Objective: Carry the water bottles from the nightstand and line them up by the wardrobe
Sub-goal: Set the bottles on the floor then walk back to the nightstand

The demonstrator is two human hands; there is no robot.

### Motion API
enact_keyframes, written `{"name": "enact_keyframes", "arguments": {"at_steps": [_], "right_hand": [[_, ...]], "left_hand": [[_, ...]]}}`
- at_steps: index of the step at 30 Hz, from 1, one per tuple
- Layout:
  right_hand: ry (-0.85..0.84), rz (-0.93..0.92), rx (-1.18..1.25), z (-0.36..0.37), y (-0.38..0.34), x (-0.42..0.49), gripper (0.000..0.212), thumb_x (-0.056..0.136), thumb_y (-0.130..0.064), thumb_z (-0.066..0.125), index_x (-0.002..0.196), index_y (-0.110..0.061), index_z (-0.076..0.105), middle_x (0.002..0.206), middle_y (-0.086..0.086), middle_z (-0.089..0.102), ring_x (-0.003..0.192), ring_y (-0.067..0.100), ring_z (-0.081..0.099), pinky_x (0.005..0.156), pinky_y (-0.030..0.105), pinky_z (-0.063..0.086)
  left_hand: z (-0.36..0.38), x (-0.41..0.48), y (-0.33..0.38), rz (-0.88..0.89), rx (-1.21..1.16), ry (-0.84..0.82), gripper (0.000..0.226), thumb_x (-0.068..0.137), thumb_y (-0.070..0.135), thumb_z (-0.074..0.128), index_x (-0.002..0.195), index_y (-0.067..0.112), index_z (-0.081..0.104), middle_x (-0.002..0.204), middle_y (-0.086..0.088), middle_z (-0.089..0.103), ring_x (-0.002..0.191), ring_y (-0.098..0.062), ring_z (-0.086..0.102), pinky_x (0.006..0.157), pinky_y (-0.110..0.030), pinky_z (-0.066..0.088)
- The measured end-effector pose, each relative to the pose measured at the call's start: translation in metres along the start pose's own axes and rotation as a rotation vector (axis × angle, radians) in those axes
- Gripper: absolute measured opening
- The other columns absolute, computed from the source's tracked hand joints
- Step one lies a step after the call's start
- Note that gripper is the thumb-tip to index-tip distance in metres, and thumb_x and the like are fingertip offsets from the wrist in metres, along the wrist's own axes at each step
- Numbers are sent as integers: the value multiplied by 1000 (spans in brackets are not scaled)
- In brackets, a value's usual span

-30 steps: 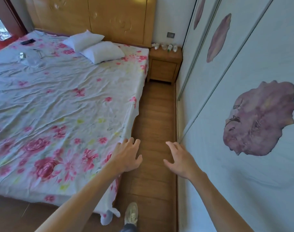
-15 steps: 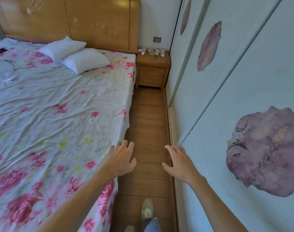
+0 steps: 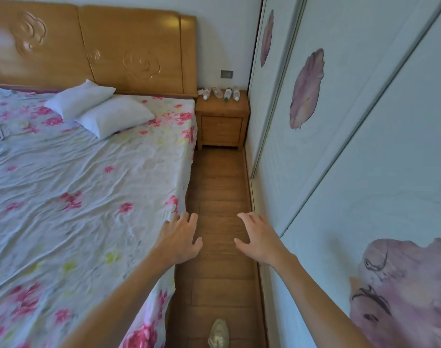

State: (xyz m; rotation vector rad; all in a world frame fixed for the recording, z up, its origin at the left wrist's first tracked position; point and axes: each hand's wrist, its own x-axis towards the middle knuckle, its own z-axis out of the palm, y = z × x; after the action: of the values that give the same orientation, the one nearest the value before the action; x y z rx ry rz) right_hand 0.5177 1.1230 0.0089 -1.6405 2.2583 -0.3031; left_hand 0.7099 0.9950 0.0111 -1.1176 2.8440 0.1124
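The left hand [image 3: 180,239] is held out in the air, fingers spread and loose, grasping nothing. The right hand [image 3: 258,238] beside it is the same, released and empty. Both are well short of the nightstand [image 3: 222,121], over the strip of floor [image 3: 218,184] that leads to it.

The bottles [image 3: 222,92] are on the nightstand's top, clustered along its back edge. At least 4 show, but they are too small to count surely or to say which stand and which lie.

The wardrobe [image 3: 340,146] runs from the nightstand's right side toward the camera, its pale sliding doors printed with purple shapes. The bed [image 3: 76,184] is just beside the nightstand's left side, with a flowered sheet, 2 white pillows [image 3: 98,109] and a wooden headboard [image 3: 101,46]. A wall socket [image 3: 226,74] sits just above the nightstand. 1 shoe [image 3: 218,332] shows on the floor, far from the nightstand, at the bottom edge.
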Motion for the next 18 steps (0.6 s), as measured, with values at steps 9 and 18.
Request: {"name": "enact_keyframes", "arguments": {"at_steps": [9, 18], "right_hand": [[-3, -9, 40, -25, 36, 65, 68, 94, -45, 56, 150, -22, 26, 150, -1, 37, 132, 20, 44, 102, 32, 48], [-35, 27, 61, -32, 59, 123, 68, 95, -44, 56, 152, -21, 26, 150, 0, 38, 136, 21, 40, 105, 33, 46]], "left_hand": [[-9, 72, 3, -38, -20, 1, 61, 91, 56, 45, 141, 22, 38, 139, -1, 51, 118, -20, 58, 94, -32, 53], [-10, 144, -3, -35, -41, -38, 64, 90, 57, 44, 143, 21, 36, 140, 0, 50, 123, -21, 55, 101, -42, 50]]}}
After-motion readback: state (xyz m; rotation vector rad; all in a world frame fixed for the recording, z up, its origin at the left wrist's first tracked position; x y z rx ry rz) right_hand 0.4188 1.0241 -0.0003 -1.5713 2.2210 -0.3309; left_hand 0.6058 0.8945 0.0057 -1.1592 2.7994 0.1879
